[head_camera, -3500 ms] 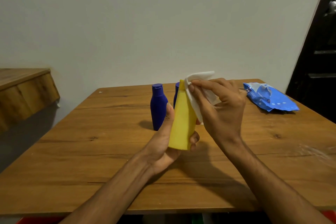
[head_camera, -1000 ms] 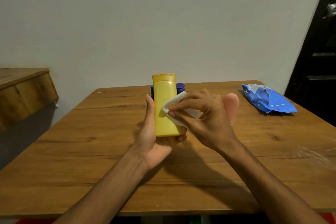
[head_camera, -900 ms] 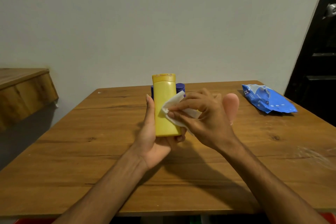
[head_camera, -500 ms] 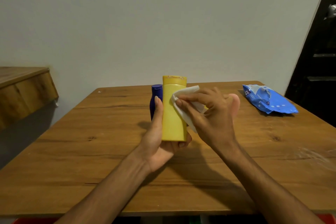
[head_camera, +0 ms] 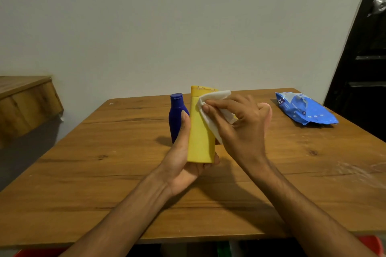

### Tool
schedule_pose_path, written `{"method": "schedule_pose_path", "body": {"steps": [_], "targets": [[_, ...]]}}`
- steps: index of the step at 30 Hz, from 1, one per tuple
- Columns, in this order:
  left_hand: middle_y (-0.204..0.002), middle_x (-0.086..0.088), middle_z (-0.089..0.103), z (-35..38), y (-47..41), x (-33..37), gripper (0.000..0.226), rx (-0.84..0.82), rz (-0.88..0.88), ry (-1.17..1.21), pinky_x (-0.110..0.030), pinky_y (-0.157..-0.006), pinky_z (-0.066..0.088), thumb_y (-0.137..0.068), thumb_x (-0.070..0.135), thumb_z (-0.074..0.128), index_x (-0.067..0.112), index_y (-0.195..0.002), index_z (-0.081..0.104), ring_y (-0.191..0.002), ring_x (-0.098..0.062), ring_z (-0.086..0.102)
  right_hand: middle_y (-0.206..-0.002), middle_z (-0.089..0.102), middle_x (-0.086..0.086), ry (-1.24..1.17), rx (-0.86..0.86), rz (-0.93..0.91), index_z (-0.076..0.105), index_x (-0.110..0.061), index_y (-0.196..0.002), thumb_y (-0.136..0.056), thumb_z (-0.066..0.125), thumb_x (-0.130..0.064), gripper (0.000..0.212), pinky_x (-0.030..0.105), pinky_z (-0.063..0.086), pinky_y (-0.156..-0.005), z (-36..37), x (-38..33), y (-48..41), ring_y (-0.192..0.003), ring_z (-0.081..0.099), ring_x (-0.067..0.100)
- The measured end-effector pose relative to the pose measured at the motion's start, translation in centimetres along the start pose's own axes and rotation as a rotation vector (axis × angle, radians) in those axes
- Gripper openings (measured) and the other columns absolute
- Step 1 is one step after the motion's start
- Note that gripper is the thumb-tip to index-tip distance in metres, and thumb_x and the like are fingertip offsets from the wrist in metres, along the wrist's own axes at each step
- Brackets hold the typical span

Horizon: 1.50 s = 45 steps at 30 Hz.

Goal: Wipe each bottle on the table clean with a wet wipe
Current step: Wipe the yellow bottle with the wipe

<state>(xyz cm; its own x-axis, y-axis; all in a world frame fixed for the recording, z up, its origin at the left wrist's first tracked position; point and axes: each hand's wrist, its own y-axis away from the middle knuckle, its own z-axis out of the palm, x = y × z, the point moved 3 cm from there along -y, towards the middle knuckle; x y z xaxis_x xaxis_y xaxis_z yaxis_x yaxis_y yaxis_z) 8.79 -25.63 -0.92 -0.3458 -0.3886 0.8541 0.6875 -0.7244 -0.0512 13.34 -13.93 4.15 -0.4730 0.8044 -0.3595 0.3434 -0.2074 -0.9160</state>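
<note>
Starting at the left, a wooden ledge (head_camera: pixel 27 106) projects from the wall. The table (head_camera: pixel 83 173) carries a blue bottle (head_camera: pixel 176 115), upright and capped, toward the far edge. Directly in front of it, the left hand (head_camera: pixel 183 162) holds the yellow bottle (head_camera: pixel 200 137) upright above the table, with the thumb straight along the left side and the fingers curled under the base. The wipe (head_camera: pixel 217 96) lies against the upper right face of the yellow bottle, at the cap. The right hand (head_camera: pixel 244 131) pinches the wipe, fingertips pressing it onto the bottle. A pink object (head_camera: pixel 268 110) shows behind this hand, mostly hidden. Further right, a blue pack (head_camera: pixel 307 110) lies on the table, well apart from the bottles. A dark door (head_camera: pixel 365 69) occupies the right edge.
</note>
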Motion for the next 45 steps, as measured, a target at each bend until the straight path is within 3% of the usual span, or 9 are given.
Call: {"method": "schedule_pose_path", "body": {"steps": [10,14,18,24,28,30,34,39,45], "targets": [[-0.103,-0.01,0.066,-0.2,-0.1,0.1,0.063,-0.002,0.03,0.0,-0.035,-0.07,0.049,-0.08,0.07,0.049,0.023,-0.117,0.07,-0.085,-0.022,0.059,-0.095,0.069,-0.008,-0.048,-0.033,0.026,0.073,-0.024,-0.097,-0.083,0.072,-0.032,0.015,0.05,0.047,-0.074,0.3,0.2,0.0,-0.094,0.06,0.014],[-0.104,-0.011,0.07,-0.3,-0.1,0.0,0.068,0.076,0.006,0.046,-0.037,-0.072,0.051,-0.079,0.071,0.047,0.022,-0.122,0.065,-0.089,-0.023,0.064,-0.098,0.07,-0.008,-0.057,-0.201,0.049,0.072,-0.026,-0.101,-0.084,0.064,-0.044,0.026,0.052,0.046,-0.077,1.1,-0.4,0.7,-0.095,0.059,0.012],[-0.1,-0.011,0.07,-0.5,-0.2,-0.2,0.066,0.104,0.018,0.059,-0.035,-0.07,0.047,-0.082,0.073,0.045,0.024,-0.119,0.068,-0.082,-0.022,0.063,-0.092,0.072,-0.008,0.052,-0.136,0.023,0.074,-0.024,-0.097,-0.082,0.069,-0.04,0.022,0.039,0.045,-0.08,0.4,-0.8,0.1,-0.087,0.061,0.012],[-0.107,-0.011,0.07,-0.6,-0.3,0.3,0.072,0.1,0.026,0.082,-0.04,-0.082,0.048,-0.081,0.075,0.043,0.02,-0.123,0.067,-0.095,-0.024,0.064,-0.095,0.072,-0.006,0.116,-0.279,-0.004,0.073,-0.024,-0.1,-0.083,0.056,-0.052,0.037,0.049,0.045,-0.075,0.8,-1.4,0.7,-0.09,0.059,0.013],[-0.104,-0.008,0.07,-0.6,-0.4,0.4,0.073,0.106,0.034,0.074,-0.034,-0.071,0.043,-0.081,0.076,0.042,0.023,-0.127,0.063,-0.086,-0.02,0.063,-0.092,0.072,-0.006,0.161,-0.213,-0.005,0.075,-0.023,-0.098,-0.083,0.064,-0.042,0.026,0.034,0.036,-0.076,0.2,-1.4,0.1,-0.085,0.059,0.015],[-0.105,-0.008,0.07,-0.5,-0.4,0.4,0.074,0.106,0.029,0.077,-0.034,-0.07,0.045,-0.08,0.076,0.042,0.023,-0.129,0.061,-0.086,-0.02,0.064,-0.09,0.072,-0.006,0.161,-0.201,0.015,0.074,-0.024,-0.096,-0.084,0.062,-0.041,0.024,0.041,0.04,-0.079,0.3,-1.4,0.2,-0.085,0.059,0.015],[-0.109,-0.012,0.071,-0.5,-0.1,0.4,0.076,0.12,-0.007,0.154,-0.041,-0.076,0.057,-0.077,0.073,0.047,0.019,-0.129,0.06,-0.098,-0.025,0.068,-0.092,0.071,-0.004,0.083,-0.31,-0.023,0.072,-0.023,-0.098,-0.085,0.055,-0.046,0.032,0.052,0.046,-0.072,1.3,-1.6,0.8,-0.086,0.059,0.017],[-0.115,-0.013,0.068,-0.7,-0.5,0.4,0.072,0.114,0.027,0.132,-0.048,-0.102,0.039,-0.081,0.074,0.044,0.022,-0.127,0.064,-0.107,-0.029,0.059,-0.092,0.071,-0.006,0.08,-0.243,0.009,0.073,-0.023,-0.098,-0.085,0.056,-0.046,0.031,0.052,0.044,-0.074,0.7,-1.1,0.2,-0.087,0.058,0.015],[-0.108,-0.011,0.07,-0.4,-0.3,0.2,0.074,0.088,0.027,0.094,-0.041,-0.086,0.043,-0.081,0.075,0.043,0.021,-0.128,0.062,-0.097,-0.025,0.061,-0.092,0.071,-0.006,0.109,-0.225,-0.022,0.074,-0.024,-0.094,-0.085,0.06,-0.042,0.025,0.046,0.042,-0.078,0.5,-1.5,0.2,-0.088,0.06,0.016]]}}
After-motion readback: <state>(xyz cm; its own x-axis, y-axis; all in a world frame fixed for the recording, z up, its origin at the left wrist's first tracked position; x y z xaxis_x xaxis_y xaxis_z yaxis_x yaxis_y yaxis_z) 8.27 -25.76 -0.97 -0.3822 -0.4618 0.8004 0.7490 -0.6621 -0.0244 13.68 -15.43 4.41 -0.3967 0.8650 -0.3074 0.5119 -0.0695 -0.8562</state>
